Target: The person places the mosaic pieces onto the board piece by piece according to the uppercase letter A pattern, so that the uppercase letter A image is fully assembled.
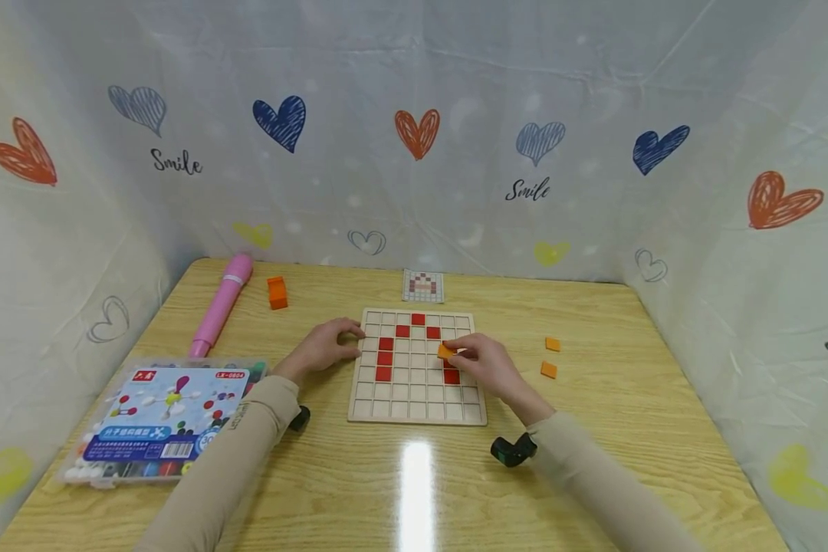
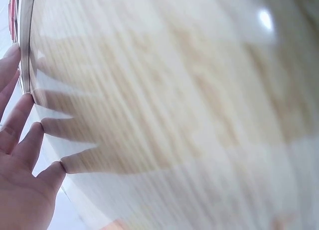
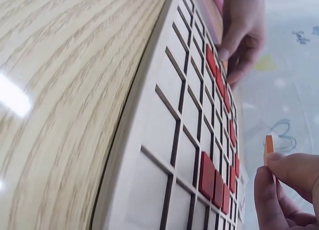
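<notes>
A wooden grid board [image 1: 417,415] lies mid-table, with red square tiles [image 1: 384,358] set in its cells in an arch shape: one at the top, two below it, then a column down each side. Between thumb and fingers my right hand [image 1: 488,366] pinches an orange square tile [image 1: 445,352], held over the right column and partly covering it. The right wrist view shows that tile [image 3: 269,144] edge-on, raised off the board. My left hand [image 1: 326,346] rests at the board's left edge, fingers spread and fingertips on the table [image 2: 174,100].
Two orange tiles [image 1: 553,344] lie right of the board. Behind it is a small card [image 1: 423,287] printed with a grid pattern. At left are orange pieces [image 1: 277,293], a pink tube [image 1: 222,305] and a clear plastic box [image 1: 172,418] with a molecule picture. A heart-printed curtain [image 1: 469,207] surrounds the table.
</notes>
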Motion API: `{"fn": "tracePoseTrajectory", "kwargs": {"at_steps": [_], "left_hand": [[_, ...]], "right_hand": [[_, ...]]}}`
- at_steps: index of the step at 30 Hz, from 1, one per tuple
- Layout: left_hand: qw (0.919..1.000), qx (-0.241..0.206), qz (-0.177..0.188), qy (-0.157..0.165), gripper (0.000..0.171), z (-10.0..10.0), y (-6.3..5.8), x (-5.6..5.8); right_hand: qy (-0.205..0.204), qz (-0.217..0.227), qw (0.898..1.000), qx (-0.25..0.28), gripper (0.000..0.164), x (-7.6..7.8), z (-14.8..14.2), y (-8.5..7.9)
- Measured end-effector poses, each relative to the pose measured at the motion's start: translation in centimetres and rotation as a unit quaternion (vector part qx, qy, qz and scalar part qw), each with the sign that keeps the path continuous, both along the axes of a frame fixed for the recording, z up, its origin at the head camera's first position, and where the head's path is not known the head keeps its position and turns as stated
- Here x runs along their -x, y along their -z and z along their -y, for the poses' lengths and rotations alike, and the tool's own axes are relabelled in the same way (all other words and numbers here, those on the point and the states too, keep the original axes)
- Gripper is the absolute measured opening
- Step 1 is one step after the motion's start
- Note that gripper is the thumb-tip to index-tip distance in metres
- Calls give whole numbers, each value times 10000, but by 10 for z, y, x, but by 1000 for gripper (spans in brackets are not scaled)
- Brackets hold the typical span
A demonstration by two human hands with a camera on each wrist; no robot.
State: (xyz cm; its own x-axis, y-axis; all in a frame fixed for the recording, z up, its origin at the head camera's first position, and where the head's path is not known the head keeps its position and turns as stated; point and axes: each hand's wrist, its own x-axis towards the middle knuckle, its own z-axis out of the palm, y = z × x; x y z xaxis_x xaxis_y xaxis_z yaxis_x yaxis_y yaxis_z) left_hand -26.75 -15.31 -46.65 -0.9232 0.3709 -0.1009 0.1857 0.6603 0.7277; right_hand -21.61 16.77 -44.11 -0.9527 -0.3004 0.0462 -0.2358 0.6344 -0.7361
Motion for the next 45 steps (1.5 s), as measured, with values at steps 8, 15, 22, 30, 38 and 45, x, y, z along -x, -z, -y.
{"fn": "tracePoseTrajectory", "kwargs": {"at_steps": [8,15,22,30,38,45], "left_hand": [[10000,63,-50,21,29,1,0,2],[10000,47,-61,32,29,1,0,2],[9999,35,-124,102,29,1,1,2],[9998,49,-160,120,29,2,2,3],[9997,51,-201,124,29,2,1,2],[9996,64,-228,144,29,2,1,2]], "right_hand": [[-372,-263,9984,-343,25,6,25,8],[-723,-204,9955,-585,25,13,47,13],[-983,-390,9901,-928,25,21,62,15],[-1074,-532,9860,-1158,23,27,69,19],[-1005,-450,9880,-1086,22,29,72,21],[-1005,-546,9876,-1073,21,28,73,21]]}}
